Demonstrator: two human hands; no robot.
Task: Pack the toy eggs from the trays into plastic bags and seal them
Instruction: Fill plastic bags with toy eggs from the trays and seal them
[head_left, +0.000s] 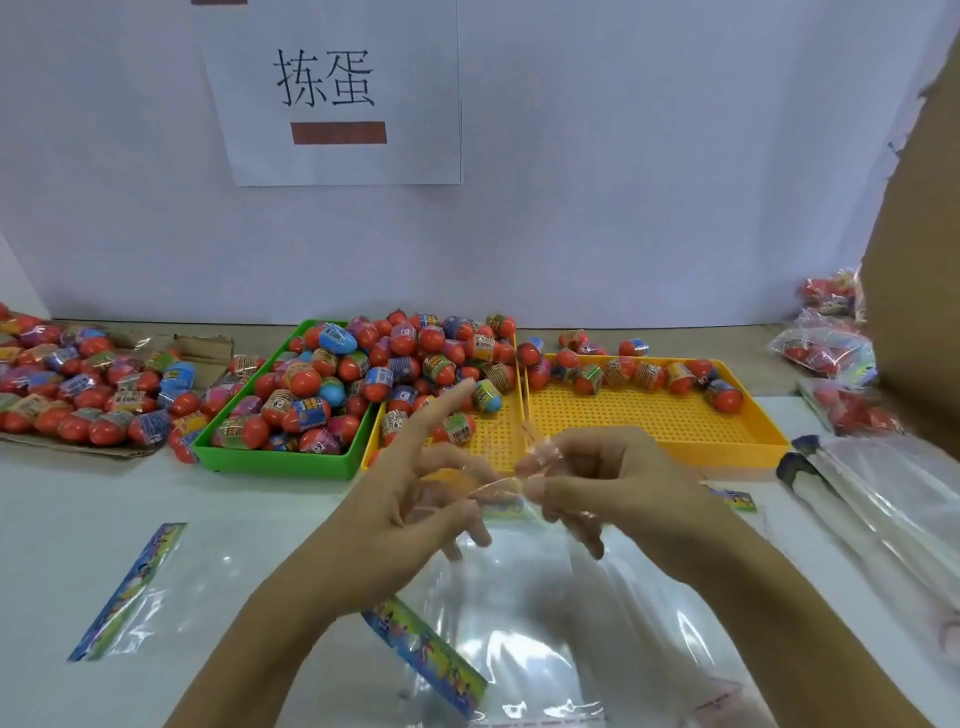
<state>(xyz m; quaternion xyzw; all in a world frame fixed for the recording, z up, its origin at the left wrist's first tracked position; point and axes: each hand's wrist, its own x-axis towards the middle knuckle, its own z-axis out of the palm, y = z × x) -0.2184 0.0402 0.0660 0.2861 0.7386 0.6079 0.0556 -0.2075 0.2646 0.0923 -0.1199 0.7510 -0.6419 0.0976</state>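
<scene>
Both hands hold a clear plastic bag (524, 613) up over the white table, in front of the trays. My left hand (415, 488) pinches one side of the bag's mouth, its index finger pointing up toward the eggs. My right hand (597, 478) pinches the other side of the mouth between thumb and fingers. Red toy eggs (353, 374) with colourful wrappers fill the green tray (280, 462). More eggs lie in the near yellow tray (498, 436) and along the back of the right yellow tray (654, 415).
Another empty bag (135, 592) with a colourful header lies flat at left. A cardboard sheet (78, 384) piled with eggs sits far left. Filled bags (826, 348) and a stack of clear bags (893, 499) lie right, by a cardboard box (914, 260).
</scene>
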